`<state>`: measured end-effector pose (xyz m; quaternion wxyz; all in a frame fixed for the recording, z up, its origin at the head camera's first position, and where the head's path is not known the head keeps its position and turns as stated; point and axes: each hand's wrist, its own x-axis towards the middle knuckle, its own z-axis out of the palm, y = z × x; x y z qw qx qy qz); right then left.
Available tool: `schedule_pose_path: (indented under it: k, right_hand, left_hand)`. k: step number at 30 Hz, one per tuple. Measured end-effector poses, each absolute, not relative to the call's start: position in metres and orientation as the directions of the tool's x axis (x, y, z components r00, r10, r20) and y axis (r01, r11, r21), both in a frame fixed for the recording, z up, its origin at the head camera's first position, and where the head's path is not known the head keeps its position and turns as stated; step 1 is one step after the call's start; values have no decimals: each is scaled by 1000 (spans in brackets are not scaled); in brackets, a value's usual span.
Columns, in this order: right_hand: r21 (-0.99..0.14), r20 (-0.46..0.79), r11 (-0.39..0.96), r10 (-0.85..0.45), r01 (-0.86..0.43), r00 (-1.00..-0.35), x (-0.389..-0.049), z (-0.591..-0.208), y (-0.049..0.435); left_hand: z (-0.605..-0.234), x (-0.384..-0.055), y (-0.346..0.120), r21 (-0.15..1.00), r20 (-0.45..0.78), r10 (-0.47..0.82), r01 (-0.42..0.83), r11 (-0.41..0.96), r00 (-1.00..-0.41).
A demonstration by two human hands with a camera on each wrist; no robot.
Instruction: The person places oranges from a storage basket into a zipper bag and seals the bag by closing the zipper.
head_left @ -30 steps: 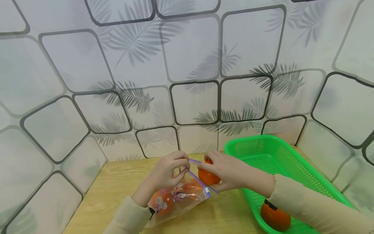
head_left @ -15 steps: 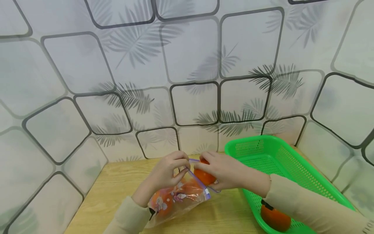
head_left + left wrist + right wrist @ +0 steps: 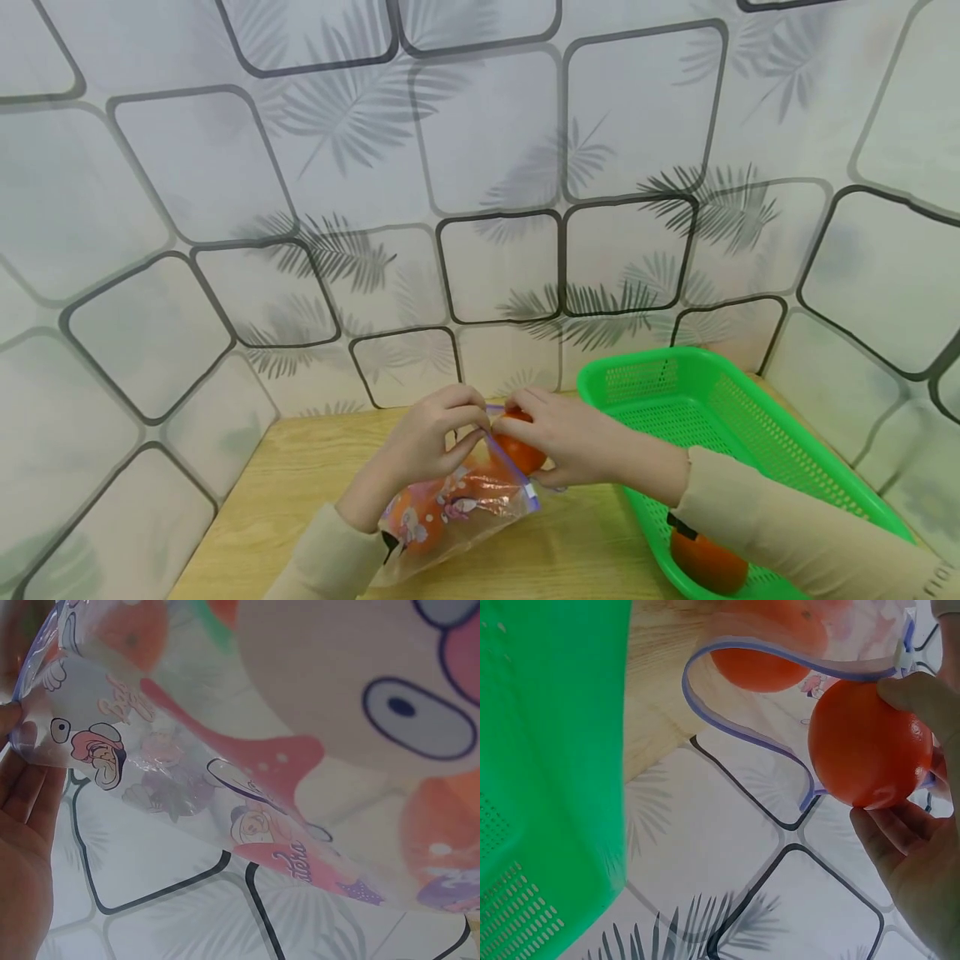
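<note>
The left hand [image 3: 431, 433] is pinching the rim of the clear printed bag [image 3: 450, 508], holding its purple zip mouth open toward the right hand [image 3: 570, 442], whose grip is curling round an orange fruit [image 3: 517, 450] right at that opening, probably partly inside already. More orange fruit is showing through the bag, which is lying on the wooden surface [image 3: 300, 475]. The green basket [image 3: 675, 392] is standing just beside the right arm with another fruit [image 3: 708, 560] in it, while open surface is lying to the left.
</note>
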<state>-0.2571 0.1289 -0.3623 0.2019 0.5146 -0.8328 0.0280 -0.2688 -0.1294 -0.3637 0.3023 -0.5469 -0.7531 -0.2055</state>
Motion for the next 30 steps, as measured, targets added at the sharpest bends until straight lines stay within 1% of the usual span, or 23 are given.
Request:
schedule_pose_path:
  k: [3, 6, 14, 18, 20, 24, 27, 30]
  right_hand:
    - [152, 373, 464, -845, -873, -384, -258, -363, 129]
    - [170, 384, 452, -849, -876, -364, -258, -362, 129]
    - [306, 451, 382, -865, -872, -221, -263, -365, 129]
    - [305, 462, 339, -870, -890, -173, -265, -369, 128]
    - [285, 460, 323, -872, -903, -167, -265, -371, 127]
    - [244, 458, 327, -868, -913, -189, -263, -373, 127]
    - [240, 457, 343, -865, -908, -207, -262, -372, 128]
    - [265, 442, 352, -872, -898, -212, -261, -373, 129]
  left_hand:
    - [-363, -269, -129, -26, 689, 695, 952, 306, -205]
    - [-362, -271, -128, -35, 698, 691, 955, 294, -187]
    - [-360, -271, -129, -51, 709, 685, 956, 290, -170]
    - [-360, -271, -129, -51, 718, 678, 959, 277, -157]
    - [-361, -272, -129, -53, 720, 677, 960, 273, -153]
    - [-361, -272, -129, -54, 724, 673, 960, 275, -153]
    - [-361, -272, -130, -52, 727, 669, 959, 278, -154]
    - [-362, -273, -132, -50, 729, 667, 960, 277, -154]
